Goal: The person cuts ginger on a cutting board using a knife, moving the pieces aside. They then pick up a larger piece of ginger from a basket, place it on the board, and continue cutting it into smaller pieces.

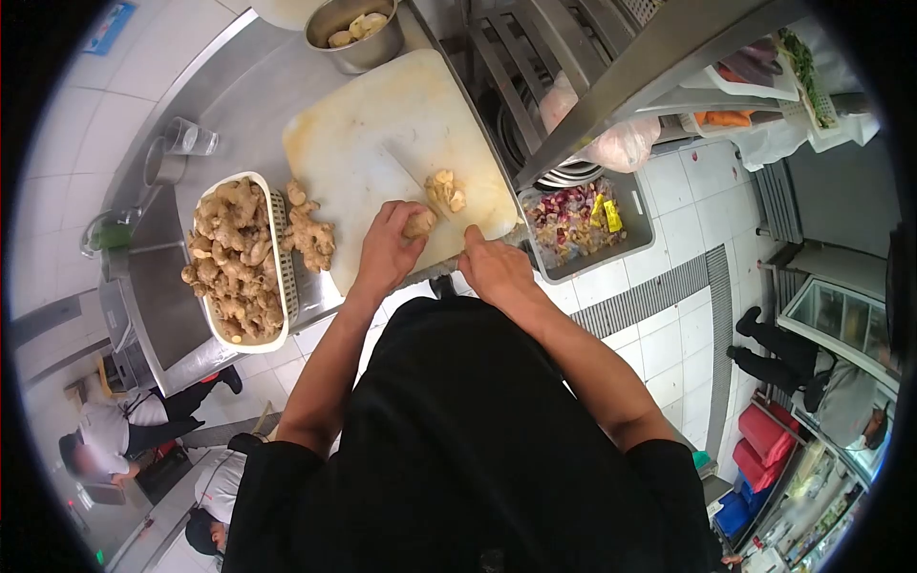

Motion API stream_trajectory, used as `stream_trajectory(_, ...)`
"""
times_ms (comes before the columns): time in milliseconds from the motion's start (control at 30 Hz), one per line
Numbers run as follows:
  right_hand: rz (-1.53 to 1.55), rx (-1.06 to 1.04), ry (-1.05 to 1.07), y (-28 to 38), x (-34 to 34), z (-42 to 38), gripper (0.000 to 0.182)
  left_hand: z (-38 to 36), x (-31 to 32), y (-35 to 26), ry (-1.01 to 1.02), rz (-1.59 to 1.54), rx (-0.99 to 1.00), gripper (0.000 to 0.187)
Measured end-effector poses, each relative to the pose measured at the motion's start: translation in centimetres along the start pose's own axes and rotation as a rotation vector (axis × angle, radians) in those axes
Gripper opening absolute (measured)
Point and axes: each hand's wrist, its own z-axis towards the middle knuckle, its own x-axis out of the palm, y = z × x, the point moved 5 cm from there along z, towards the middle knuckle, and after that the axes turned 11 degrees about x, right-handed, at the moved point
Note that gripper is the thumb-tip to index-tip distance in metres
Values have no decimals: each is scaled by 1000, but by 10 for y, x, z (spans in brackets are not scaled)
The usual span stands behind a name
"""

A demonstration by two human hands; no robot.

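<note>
My left hand [394, 239] is wrapped round a piece of ginger [418, 224] on the white cutting board [363, 124]. My right hand [495, 265] is closed round the handle of a knife [413, 174], whose blade lies over the board and points away from me. Cut ginger pieces [447, 191] lie beside the blade, on its right. To the left of the board stands a white basket [279, 239] heaped with whole ginger [234, 253]. More whole ginger [309, 234] rests between basket and board.
A metal pot [358, 53] with peeled pieces stands beyond the board. Cups [191, 138] and a sink [167, 286] are at the left. A grey bin [583, 224] of scraps sits below, right of the board, near a metal rack [611, 86]. Several people are farther off.
</note>
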Motion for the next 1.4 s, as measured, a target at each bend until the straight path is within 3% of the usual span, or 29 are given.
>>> stream_trajectory(133, 87, 9, -68, -4, 2, -9, 26, 1, 3, 4, 9, 22, 39, 43)
stream_trajectory(400, 220, 355, -13, -55, 11, -67, 34, 7, -8, 17, 136, -27, 91, 44)
stream_trajectory(500, 160, 418, -174, -93, 6, -90, 30, 19, -3, 22, 265, -113, 122, 50)
stream_trajectory(567, 85, 474, -285, -118, 2, -100, 27, 29, -2, 24, 266, -176, -3, 49)
stream_trajectory(600, 79, 478, -295, -121, -5, -103, 27, 36, 1, 24, 263, -183, 7, 49)
stream_trajectory(667, 51, 436, -302, -118, -14, -110, 29, 43, 1, 37, 39, -331, -165, 42)
stream_trajectory(700, 64, 411, -297, -109, -19, -113, 30, 47, 0, 36, -11, -292, -79, 37)
stream_trajectory(800, 86, 353, -280, -91, -21, -111, 30, 46, 12, 52, 37, -446, -10, 37)
stream_trajectory(900, 133, 305, -215, -71, -24, -105, 30, 39, 6, 47, -39, -373, 81, 37)
stream_trajectory(1133, 94, 223, -86, -60, -21, -100, 30, 34, -1, 37, -79, -346, 68, 36)
stream_trajectory(1400, -104, 218, 63, -43, -45, -114, 28, 42, 4, 23, 17, -237, 82, 29)
